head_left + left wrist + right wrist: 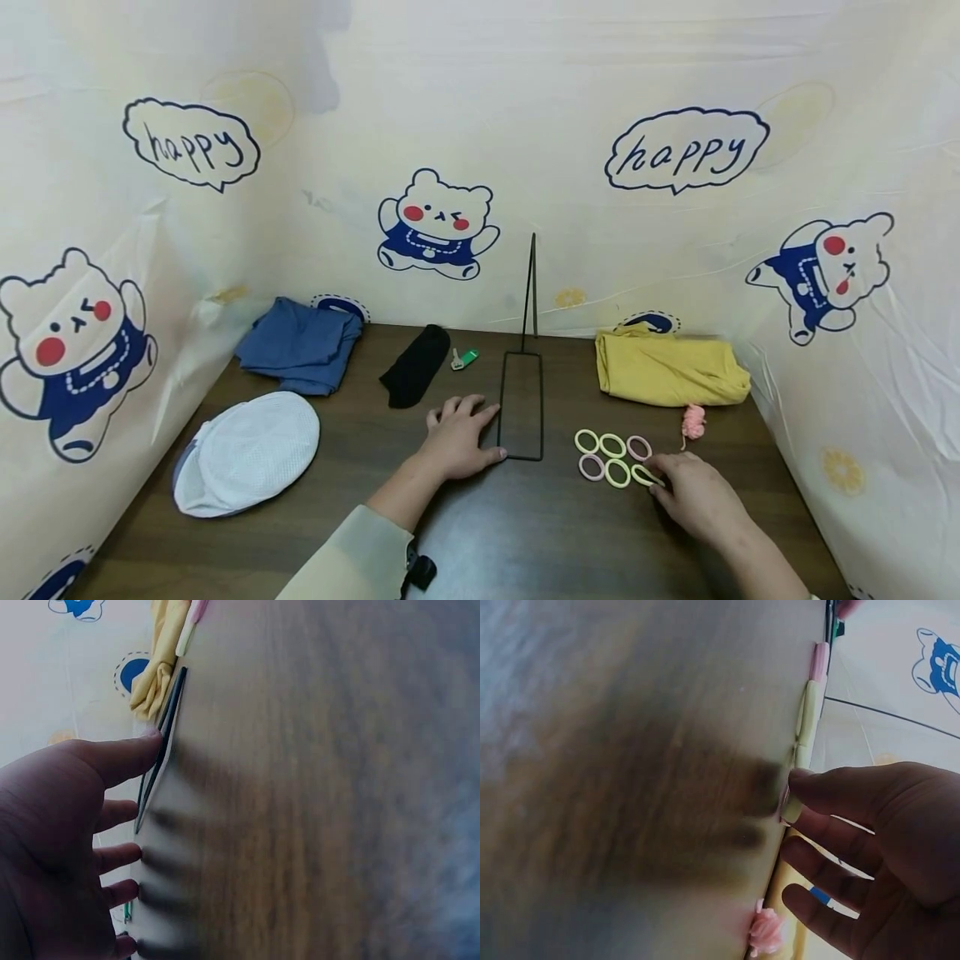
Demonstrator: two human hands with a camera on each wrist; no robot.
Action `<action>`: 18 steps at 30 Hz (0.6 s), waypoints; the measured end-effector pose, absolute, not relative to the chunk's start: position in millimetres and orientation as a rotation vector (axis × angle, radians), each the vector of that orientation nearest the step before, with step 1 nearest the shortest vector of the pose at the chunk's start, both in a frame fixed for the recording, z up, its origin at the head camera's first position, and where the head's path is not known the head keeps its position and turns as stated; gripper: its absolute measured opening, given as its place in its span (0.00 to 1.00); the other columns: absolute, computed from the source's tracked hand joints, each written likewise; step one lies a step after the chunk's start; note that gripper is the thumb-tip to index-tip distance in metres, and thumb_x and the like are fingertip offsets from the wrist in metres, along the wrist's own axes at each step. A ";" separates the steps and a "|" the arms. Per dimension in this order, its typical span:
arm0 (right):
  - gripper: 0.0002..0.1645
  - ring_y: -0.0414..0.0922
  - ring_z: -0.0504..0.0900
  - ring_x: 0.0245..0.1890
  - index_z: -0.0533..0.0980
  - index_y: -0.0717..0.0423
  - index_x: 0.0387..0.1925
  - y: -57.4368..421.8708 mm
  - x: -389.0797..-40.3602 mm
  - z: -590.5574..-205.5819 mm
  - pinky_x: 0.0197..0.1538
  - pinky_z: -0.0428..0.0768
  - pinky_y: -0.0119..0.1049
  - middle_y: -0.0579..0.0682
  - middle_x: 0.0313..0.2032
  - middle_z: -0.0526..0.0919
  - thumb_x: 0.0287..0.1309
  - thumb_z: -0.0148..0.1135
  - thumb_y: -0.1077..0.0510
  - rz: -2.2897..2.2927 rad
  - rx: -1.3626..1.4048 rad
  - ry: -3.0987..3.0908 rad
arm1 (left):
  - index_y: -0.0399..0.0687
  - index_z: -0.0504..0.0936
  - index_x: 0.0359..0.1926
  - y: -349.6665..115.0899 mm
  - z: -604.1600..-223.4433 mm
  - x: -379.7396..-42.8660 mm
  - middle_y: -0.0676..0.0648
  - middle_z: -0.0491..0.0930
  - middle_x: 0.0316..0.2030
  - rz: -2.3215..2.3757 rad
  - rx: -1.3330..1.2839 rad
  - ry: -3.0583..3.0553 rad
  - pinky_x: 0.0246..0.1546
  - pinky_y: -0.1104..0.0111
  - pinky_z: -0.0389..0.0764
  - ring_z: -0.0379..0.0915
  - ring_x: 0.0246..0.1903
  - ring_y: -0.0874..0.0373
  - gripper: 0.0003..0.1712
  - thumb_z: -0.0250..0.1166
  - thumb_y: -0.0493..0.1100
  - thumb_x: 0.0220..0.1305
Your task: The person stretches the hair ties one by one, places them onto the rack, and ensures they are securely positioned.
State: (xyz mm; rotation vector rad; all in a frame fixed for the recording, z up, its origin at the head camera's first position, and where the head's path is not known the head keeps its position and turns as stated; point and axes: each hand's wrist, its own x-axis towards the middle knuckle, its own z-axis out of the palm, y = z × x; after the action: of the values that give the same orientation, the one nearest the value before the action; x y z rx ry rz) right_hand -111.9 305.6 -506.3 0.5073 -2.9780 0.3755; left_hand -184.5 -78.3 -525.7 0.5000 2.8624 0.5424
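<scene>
A black wire stand (542,408) has its rectangular base on the table and a narrow upright at the back. My left hand (459,439) rests beside it, fingers spread, with thumb and index fingertips at the base's left side. To the right lie several rings (612,446), pale yellow, green and pink, in two rows. My right hand (701,496) pinches the near right pale yellow-green ring (642,476) between thumb and index finger. The right wrist view shows that ring (793,806) at the fingertips, its other fingers loosely bent.
Behind the rings are a folded yellow cloth (667,367) and a small pink yarn bundle (693,422). At left lie a folded blue cloth (303,346), a white cap (251,454), a black sock (417,367) and a key with a green tag (468,359). Printed sheets (555,125) wall the table.
</scene>
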 end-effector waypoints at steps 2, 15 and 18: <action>0.16 0.51 0.86 0.43 0.86 0.53 0.42 305.3 -110.7 -504.6 0.48 0.81 0.53 0.47 0.39 0.89 0.49 0.79 0.64 0.371 0.506 -2.961 | 0.62 0.67 0.78 -78.4 -525.3 -184.9 0.45 0.59 0.77 0.540 0.501 2.860 0.65 0.32 0.52 0.51 0.74 0.37 0.46 0.68 0.69 0.65; 0.18 0.49 0.87 0.42 0.85 0.56 0.45 293.7 -113.8 -481.3 0.44 0.83 0.51 0.49 0.40 0.89 0.50 0.79 0.62 0.385 0.625 -2.679 | 0.63 0.68 0.78 -77.6 -525.0 -188.1 0.46 0.59 0.77 0.484 0.504 2.853 0.65 0.32 0.52 0.52 0.73 0.38 0.45 0.68 0.69 0.64; 0.18 0.48 0.88 0.43 0.85 0.55 0.45 288.2 -115.8 -473.1 0.44 0.83 0.49 0.48 0.41 0.89 0.51 0.79 0.62 0.391 0.662 -2.624 | 0.65 0.67 0.78 -77.2 -523.6 -187.9 0.46 0.58 0.77 0.472 0.505 2.850 0.64 0.32 0.53 0.52 0.73 0.37 0.45 0.68 0.69 0.64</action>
State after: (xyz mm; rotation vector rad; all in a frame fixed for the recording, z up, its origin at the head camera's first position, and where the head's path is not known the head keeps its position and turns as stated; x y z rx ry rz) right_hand -115.8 288.2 -473.1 0.6624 -2.6239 0.3911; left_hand -187.9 -77.2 -523.6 0.5054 2.8499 0.4718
